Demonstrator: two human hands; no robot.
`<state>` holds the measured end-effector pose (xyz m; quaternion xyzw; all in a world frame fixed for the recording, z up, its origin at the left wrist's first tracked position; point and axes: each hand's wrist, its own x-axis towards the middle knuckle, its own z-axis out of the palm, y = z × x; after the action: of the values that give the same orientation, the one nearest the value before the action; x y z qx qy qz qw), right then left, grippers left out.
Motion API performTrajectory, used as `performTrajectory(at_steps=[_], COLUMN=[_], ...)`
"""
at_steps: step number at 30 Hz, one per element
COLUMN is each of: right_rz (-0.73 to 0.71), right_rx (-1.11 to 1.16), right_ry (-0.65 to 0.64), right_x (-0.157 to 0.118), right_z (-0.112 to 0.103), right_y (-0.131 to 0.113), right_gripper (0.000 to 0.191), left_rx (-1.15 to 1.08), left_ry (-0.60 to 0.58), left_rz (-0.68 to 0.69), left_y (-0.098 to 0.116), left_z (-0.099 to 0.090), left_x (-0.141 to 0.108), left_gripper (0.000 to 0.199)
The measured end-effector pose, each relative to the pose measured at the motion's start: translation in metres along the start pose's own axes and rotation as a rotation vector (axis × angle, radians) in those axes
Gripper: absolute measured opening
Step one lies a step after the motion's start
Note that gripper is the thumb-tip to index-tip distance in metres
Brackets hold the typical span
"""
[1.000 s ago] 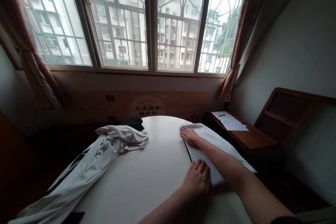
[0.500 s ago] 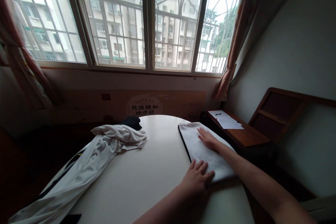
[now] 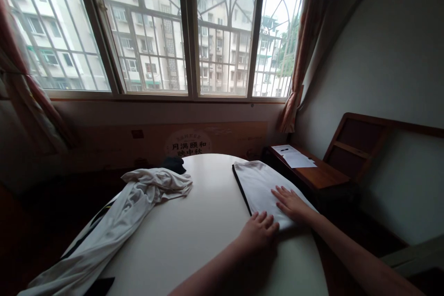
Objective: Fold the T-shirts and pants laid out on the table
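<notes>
A folded white garment [image 3: 256, 185] with a black edge along its left side lies flat at the right of the round white table [image 3: 201, 222]. My left hand [image 3: 260, 230] rests on its near left corner, fingers stretched out over the cloth. Farther right, my right hand [image 3: 290, 203] lies flat on the garment's right part, fingers spread. Neither hand grips anything. Across the table's left side sprawls a crumpled white garment [image 3: 135, 208] with dark trim, apart from both hands.
Beyond the crumpled garment is a bunched black cloth [image 3: 174, 165]. On the right, white papers [image 3: 294, 157] lie on a low wooden table [image 3: 322, 174], near a wooden frame with dark panels [image 3: 360, 138]. Barred windows [image 3: 222, 55] run behind, with curtains [image 3: 294, 97] at the sides.
My right hand has slid across the folded garment toward me and slightly right. The left hand stays near the same corner. The whole view has shifted slightly.
</notes>
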<state>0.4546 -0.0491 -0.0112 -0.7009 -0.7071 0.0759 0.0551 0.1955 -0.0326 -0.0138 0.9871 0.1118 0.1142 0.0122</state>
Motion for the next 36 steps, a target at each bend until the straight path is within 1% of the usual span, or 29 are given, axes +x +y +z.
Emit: performTrajectory(at_steps=[2,5,7,9,12,17,20,23,25,27,28,30,32,33,35,36], right_rz=[-0.002,-0.097,-0.152,-0.174,-0.192,-0.190,-0.194,-0.187,-0.172,-0.143,-0.118,-0.048,0.016,0.029,0.005,-0.024], right_rx=[0.028,0.078,0.079,0.066,0.080,0.180,0.214,0.201,0.176,0.160,0.163,0.203,0.323,0.417,0.645,0.771], right_ry=[-0.020,-0.020,0.002,0.034,0.092,0.295,0.380,0.407,0.400,0.380,0.367,0.331,0.311,0.320,0.380,0.413], right_x=[0.003,0.017,0.027,0.032,0.032,0.023,0.019,0.016,0.014,0.010,0.007,0.001,-0.007,-0.011,-0.019,-0.022], right_z=[-0.003,-0.003,0.000,0.003,0.006,0.009,0.008,0.006,0.007,0.010,0.012,0.016,0.016,0.014,0.005,-0.001], right_y=[-0.014,-0.039,-0.054,-0.064,-0.067,-0.064,-0.066,-0.069,-0.070,-0.071,-0.071,-0.072,-0.077,-0.083,-0.102,-0.115], right_gripper=[0.064,0.062,0.061,0.059,0.054,0.045,0.042,0.042,0.044,0.045,0.046,0.047,0.047,0.046,0.043,0.041], left_rx=[0.052,0.111,0.142,0.155,0.138,0.128,0.124,0.111,0.086,0.037,0.000,-0.093,-0.161,-0.173,-0.152,-0.124], left_ry=[0.022,0.078,0.123,0.147,0.110,0.026,-0.050,-0.120,-0.128,-0.118,-0.130,-0.190,-0.250,-0.255,-0.228,-0.210], left_rz=[0.041,0.053,0.064,0.069,0.041,-0.007,0.012,0.057,0.091,0.117,0.126,0.100,0.023,-0.045,-0.211,-0.296], left_y=[0.005,0.011,0.014,0.016,0.021,0.031,0.037,0.042,0.044,0.044,0.043,0.037,0.027,0.021,0.006,-0.002], left_z=[0.006,0.013,0.016,0.015,0.010,-0.006,-0.019,-0.034,-0.043,-0.053,-0.058,-0.071,-0.086,-0.095,-0.111,-0.118], left_x=[0.004,0.007,0.008,0.006,0.002,-0.002,-0.001,-0.005,-0.015,-0.031,-0.040,-0.062,-0.084,-0.094,-0.113,-0.121], left_gripper=[0.047,0.030,0.028,0.026,0.015,0.020,0.020,0.018,0.015,0.014,0.013,0.010,0.013,0.017,0.021,0.020])
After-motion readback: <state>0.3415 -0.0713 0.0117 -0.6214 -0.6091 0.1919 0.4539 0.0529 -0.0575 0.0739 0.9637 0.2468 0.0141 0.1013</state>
